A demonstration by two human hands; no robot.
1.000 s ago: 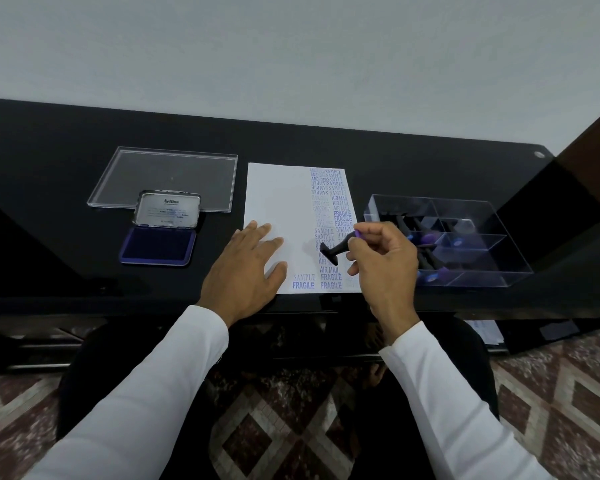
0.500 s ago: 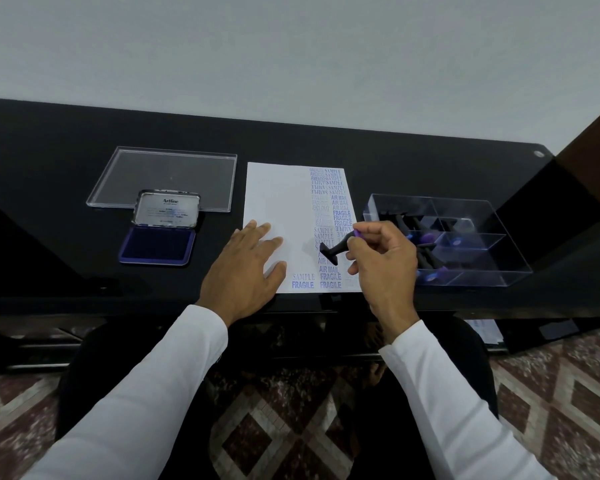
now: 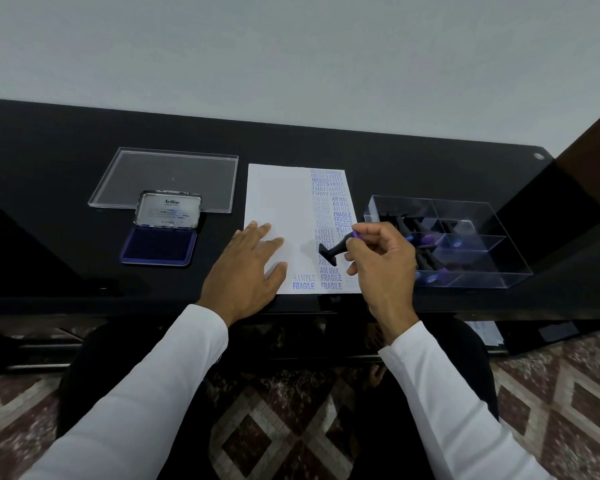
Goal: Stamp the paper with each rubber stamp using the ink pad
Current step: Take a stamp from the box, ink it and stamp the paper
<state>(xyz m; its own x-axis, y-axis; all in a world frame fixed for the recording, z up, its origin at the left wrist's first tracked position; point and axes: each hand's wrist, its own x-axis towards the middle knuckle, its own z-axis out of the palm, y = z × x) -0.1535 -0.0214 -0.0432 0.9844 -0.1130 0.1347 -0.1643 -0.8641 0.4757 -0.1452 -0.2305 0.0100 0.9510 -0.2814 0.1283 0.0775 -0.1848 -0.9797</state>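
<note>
right hand (image 3: 381,258) fingers pinching rubber stamp (image 3: 333,252), tilted over paper's (image 3: 278,202) crowded right column | left hand (image 3: 246,268) lying flat, fingers spread, pinning paper on table (image 3: 49,202) | ink pad (image 3: 158,249) sitting open, well left | risk: tilted face printing partially, overlapping existing marks, smudging

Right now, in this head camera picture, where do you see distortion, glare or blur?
Head view: wide-angle bending curves the black table edge; the glossy top gives soft reflections near the clear stamp box; the right hand and its rubber stamp cast a faint shadow on the paper; upper stamped words are too soft to read fully, and the left hand is sharp.
</note>
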